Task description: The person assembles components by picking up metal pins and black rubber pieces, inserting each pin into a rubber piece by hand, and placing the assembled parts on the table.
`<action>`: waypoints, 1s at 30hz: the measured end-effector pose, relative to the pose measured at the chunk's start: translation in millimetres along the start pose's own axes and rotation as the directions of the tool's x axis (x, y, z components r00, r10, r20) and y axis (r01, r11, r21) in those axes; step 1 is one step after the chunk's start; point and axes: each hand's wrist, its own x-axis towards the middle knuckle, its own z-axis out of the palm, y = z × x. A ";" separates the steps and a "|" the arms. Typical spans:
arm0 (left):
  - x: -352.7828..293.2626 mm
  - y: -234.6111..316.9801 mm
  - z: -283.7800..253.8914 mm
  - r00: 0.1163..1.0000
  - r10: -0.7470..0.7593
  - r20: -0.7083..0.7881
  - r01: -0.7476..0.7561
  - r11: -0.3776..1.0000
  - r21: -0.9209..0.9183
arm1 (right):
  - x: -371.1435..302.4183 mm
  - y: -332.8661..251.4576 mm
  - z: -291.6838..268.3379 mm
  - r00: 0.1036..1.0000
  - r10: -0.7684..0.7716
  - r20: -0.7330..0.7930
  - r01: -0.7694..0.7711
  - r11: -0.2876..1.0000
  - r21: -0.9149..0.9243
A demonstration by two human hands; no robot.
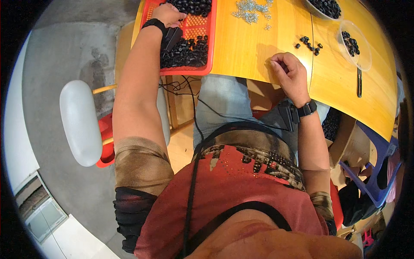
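My left hand (169, 15) reaches into a red plastic basket (210, 43). Its fingers are bent together beside a pile of round black knob-like parts (195, 7); anything between them is too small to make out. Nearer to me in the same basket lies a heap of small black cylindrical pieces (189, 52), just beyond my left wrist. My right hand (291, 77) is over the table's near edge, fingers curled in and thumb close to the index finger. Whatever it may hold is hidden inside the curl.
Small shiny silver pieces (248, 16) lie scattered on the yellow wooden table (241, 47). Toward the right are loose black pieces (309, 45), a clear round tub (366, 60) with black parts, a bowl (317, 13) full of them, and a slim black tool (359, 83). Cables (194, 110) hang before me.
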 end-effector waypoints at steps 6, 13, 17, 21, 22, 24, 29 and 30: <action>-12.0 28.3 9.9 0.994 0.104 -0.037 -0.084 0.926 0.369 | -1.7 10.2 0.3 1.000 -0.004 -0.005 0.005 0.999 0.033; -31.7 20.2 -33.2 0.991 -0.009 0.137 0.003 0.999 0.040 | -2.1 7.6 -1.2 0.999 -0.052 -0.006 0.052 0.998 0.027; -116.8 49.4 -51.5 0.949 0.163 0.269 -0.049 0.922 -0.385 | -4.2 15.4 -2.2 1.000 0.003 -0.013 -0.001 0.989 0.151; -194.2 71.9 -20.6 0.901 0.323 0.290 -0.084 0.785 -0.614 | -7.4 23.4 -6.6 0.986 0.165 -0.030 -0.141 0.911 0.388; -213.2 76.9 -8.3 0.882 0.359 0.304 -0.072 0.742 -0.667 | -8.3 19.1 -7.4 0.985 0.171 -0.029 -0.147 0.910 0.387; -232.1 80.7 27.4 0.828 0.427 0.364 0.014 0.632 -0.775 | -9.8 11.3 -9.3 0.992 0.114 -0.047 -0.083 0.901 0.427; -230.7 85.7 128.5 0.847 0.430 0.312 0.238 0.218 -0.947 | -24.3 -17.1 -21.5 0.991 0.131 0.012 -0.125 0.912 0.391; -228.0 87.1 140.4 0.839 0.438 0.323 0.250 0.216 -0.944 | -26.4 -20.4 -23.2 0.990 0.142 0.003 -0.133 0.914 0.383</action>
